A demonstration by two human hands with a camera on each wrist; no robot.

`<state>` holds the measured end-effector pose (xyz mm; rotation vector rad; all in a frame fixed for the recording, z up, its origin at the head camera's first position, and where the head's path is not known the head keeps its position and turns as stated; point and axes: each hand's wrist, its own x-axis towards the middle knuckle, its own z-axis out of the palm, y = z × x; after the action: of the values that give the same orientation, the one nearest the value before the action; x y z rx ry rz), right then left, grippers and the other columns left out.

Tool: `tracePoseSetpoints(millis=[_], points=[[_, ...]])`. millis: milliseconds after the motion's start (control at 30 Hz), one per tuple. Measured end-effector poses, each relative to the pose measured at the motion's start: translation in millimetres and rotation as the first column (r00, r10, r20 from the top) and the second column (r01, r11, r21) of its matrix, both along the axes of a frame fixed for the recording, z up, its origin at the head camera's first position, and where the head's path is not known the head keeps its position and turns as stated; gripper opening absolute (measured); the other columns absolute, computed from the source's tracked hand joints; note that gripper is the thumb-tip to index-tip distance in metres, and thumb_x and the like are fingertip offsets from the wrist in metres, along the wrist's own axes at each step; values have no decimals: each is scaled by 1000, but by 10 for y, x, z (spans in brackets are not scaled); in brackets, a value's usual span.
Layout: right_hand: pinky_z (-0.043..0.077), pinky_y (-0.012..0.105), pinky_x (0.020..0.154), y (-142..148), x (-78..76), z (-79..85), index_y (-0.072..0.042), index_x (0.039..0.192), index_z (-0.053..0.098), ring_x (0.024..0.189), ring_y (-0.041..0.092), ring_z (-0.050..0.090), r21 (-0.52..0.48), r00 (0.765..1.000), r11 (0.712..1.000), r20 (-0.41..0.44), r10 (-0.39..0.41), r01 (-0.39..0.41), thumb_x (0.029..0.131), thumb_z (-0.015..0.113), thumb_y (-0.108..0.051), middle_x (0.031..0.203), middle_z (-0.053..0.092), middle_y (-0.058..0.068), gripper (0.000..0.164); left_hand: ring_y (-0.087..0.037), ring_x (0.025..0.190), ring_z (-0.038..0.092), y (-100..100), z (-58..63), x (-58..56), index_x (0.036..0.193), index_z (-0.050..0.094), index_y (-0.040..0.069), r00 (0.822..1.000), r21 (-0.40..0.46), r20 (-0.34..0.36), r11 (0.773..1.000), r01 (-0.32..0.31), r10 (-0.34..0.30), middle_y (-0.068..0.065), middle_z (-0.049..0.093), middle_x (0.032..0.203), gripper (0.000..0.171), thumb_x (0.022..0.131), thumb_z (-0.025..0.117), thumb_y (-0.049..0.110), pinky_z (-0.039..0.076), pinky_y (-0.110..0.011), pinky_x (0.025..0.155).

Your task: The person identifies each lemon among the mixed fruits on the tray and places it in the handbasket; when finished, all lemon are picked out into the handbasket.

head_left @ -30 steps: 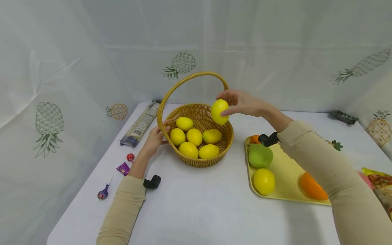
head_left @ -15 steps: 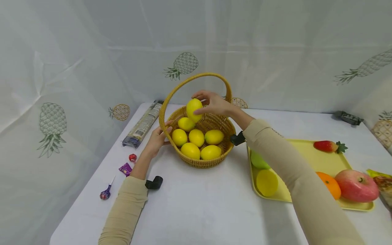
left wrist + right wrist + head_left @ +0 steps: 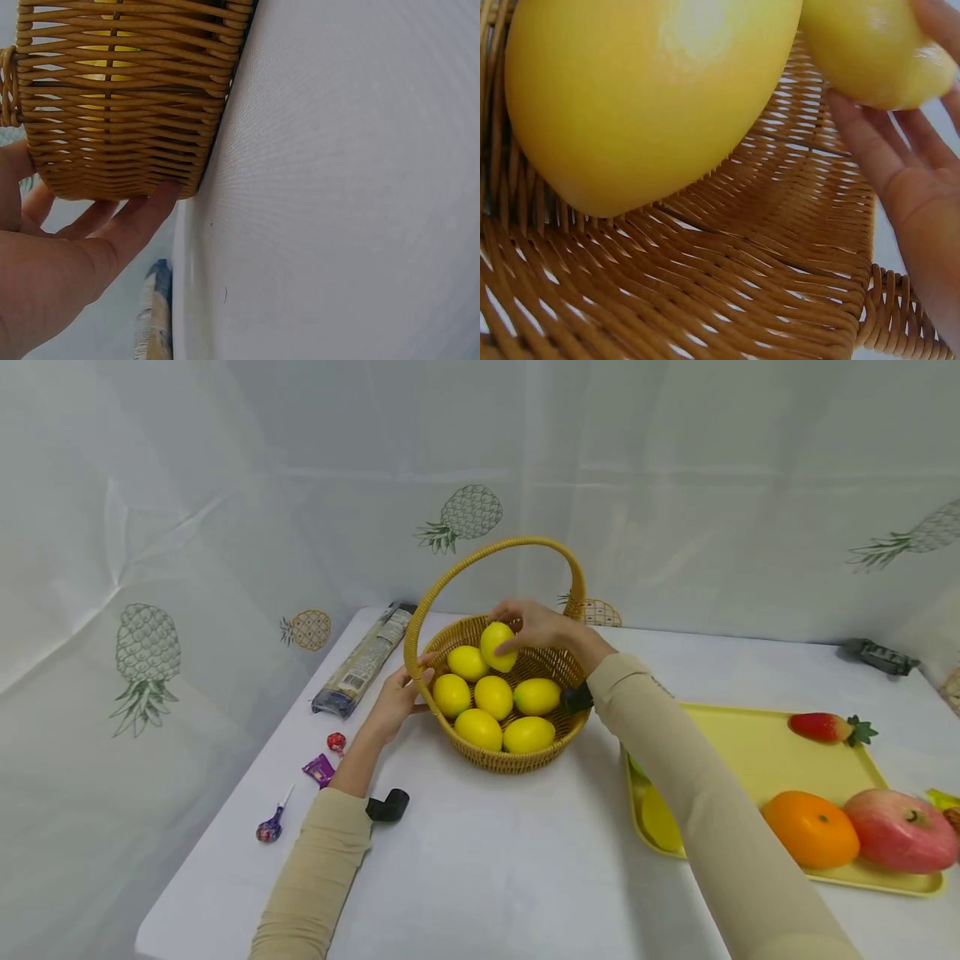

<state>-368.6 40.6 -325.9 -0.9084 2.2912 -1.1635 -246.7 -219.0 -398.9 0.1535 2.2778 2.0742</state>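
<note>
My right hand (image 3: 538,627) holds a yellow lemon (image 3: 498,647) between thumb and fingers, low over the back of the wicker basket (image 3: 504,762). In the right wrist view, the fingers are around this lemon (image 3: 881,56), with a large lemon (image 3: 645,105) nearer the camera. Several other lemons (image 3: 494,697) lie inside the basket. My left hand (image 3: 395,703) grips the basket's left side by the foot of its arched handle (image 3: 491,553). In the left wrist view, the fingers press along the outer woven wall (image 3: 120,120).
Right of the basket, a yellow tray (image 3: 738,743) bears an orange (image 3: 812,828), an apple (image 3: 902,831) and a strawberry (image 3: 821,727). My right sleeve partly hides it. On the left lie a long packet (image 3: 365,660), a lollipop (image 3: 271,825) and a purple-wrapped sweet (image 3: 320,770).
My right hand has carried the lemon left from the basket's right rim, then lowered it into the basket's back part. The left hand stays on the basket. The view has turned slightly right.
</note>
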Motion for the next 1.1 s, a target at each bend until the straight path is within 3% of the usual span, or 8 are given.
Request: tracePoseSetpoints(millis=[233,400,533,767,967,1100], points=[[40,42,103,32,-24,-35,-7,137,47,125,28,42,176,999,984,6,31,-32,85,76,-14,138,46,12,60,-35,130,42,35,17,-14,148,39,8,1000,-4,-10,1000,5,-5,-16,35,149,47,104,46,23,49,-52,93],[42,43,101,25,-63,-84,-9,137,48,125,31,42,290,999,956,-12,47,-42,87,75,-16,139,45,15,57,-35,131,40,42,13,-11,148,39,8,1000,11,4,1000,2,-3,-16,35,150,47,104,46,23,47,-54,94],[44,42,99,19,-61,-66,-10,136,51,123,30,44,323,998,946,-38,49,-34,90,72,-18,136,47,15,52,-35,133,38,35,3,-18,149,38,8,1000,21,23,1000,4,-5,-17,32,151,47,105,45,22,45,-56,96],[48,44,95,32,50,187,-8,140,48,125,30,46,269,999,963,-28,43,-34,97,62,-19,137,47,16,47,-37,133,37,27,68,21,149,36,4,999,22,33,1000,5,-6,-19,30,152,48,105,45,19,45,-56,96],[49,47,95,227,261,483,-7,140,46,120,31,52,105,998,994,63,28,-34,99,57,-25,138,46,14,45,-35,131,39,18,0,3,149,38,8,1000,-4,10,1000,0,0,-17,33,151,47,104,46,23,47,-55,95],[49,48,94,482,437,637,-6,138,45,118,31,52,-35,991,999,135,17,-12,101,55,-25,136,48,14,43,-35,132,38,10,10,-4,148,38,6,1000,-11,-8,1000,-1,1,-17,33,151,47,105,45,22,48,-54,94]])
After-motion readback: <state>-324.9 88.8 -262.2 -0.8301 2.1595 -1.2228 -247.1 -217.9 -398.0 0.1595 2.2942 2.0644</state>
